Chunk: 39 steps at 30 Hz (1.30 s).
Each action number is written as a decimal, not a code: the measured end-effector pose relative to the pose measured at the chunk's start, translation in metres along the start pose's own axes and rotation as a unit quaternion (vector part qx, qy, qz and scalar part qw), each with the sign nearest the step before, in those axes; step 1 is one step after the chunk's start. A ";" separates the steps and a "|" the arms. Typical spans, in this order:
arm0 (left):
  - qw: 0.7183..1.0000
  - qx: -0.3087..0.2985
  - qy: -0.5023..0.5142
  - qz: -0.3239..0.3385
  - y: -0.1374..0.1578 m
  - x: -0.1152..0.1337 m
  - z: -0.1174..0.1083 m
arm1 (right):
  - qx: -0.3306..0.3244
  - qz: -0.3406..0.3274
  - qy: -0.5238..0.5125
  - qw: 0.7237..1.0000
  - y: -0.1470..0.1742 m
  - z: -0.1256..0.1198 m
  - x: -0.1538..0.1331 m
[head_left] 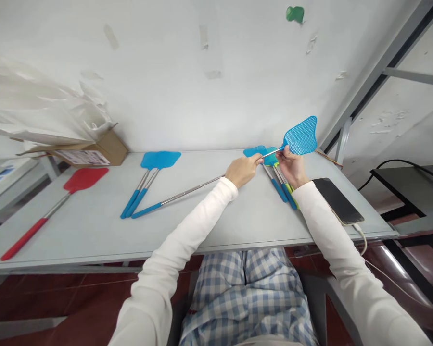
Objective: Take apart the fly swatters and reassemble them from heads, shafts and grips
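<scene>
A blue fly swatter (301, 136) with a long extended metal rod is held in both hands above the grey table. My left hand (241, 171) is closed around its rod, partway along. My right hand (291, 166) pinches the rod just below the mesh head, which tilts up to the right. The swatter's blue grip (147, 210) reaches down toward the left, near the tabletop. Below my right hand lie several shorter swatters (279, 190) with blue and yellow-green handles, partly hidden by the hands. Two blue swatters (159, 160) lie side by side on the left.
A red swatter (84, 179) rests at the far left of the table (104, 235). Behind it stands an open cardboard box (108, 146) with white plastic wrap (39, 101). A phone (337, 201) with a charging cable (362, 235) lies right of my right forearm. The wall rises directly behind.
</scene>
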State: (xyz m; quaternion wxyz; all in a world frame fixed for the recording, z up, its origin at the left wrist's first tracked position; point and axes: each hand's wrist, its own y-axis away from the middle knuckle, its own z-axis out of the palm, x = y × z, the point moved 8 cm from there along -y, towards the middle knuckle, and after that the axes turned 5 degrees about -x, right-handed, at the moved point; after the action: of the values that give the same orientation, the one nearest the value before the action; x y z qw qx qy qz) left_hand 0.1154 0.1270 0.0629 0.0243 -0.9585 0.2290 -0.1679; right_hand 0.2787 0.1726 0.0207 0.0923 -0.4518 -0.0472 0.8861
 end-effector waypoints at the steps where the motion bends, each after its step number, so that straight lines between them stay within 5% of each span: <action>1: 1.000 -0.001 0.004 0.003 -0.001 0.001 0.000 | -0.002 0.001 -0.003 1.000 0.001 0.000 -0.001; 20: 0.994 0.040 0.091 0.038 0.011 -0.005 -0.008 | -0.064 0.067 -0.068 0.993 0.016 0.041 0.009; 23: 0.996 0.047 0.061 0.034 0.042 -0.030 -0.010 | -0.015 0.022 -0.103 0.994 0.000 0.022 -0.005; 27: 0.995 -0.088 0.040 -0.021 0.100 -0.087 0.006 | 0.043 -0.017 -0.150 0.988 -0.024 -0.011 -0.028; 30: 0.989 -0.100 0.090 -0.054 0.134 -0.119 0.006 | 0.075 -0.012 -0.181 0.981 -0.037 -0.027 -0.036; 39: 0.977 -0.061 0.181 -0.091 0.149 -0.144 0.006 | 0.036 -0.008 -0.124 0.992 -0.052 -0.030 -0.056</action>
State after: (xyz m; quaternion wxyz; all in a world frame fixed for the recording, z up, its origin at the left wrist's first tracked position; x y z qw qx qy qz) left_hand -0.0675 0.0581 -0.0063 -0.0910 -0.9290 0.1510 -0.3255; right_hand 0.3416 0.2116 0.0561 0.1094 -0.3346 -0.0296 0.9355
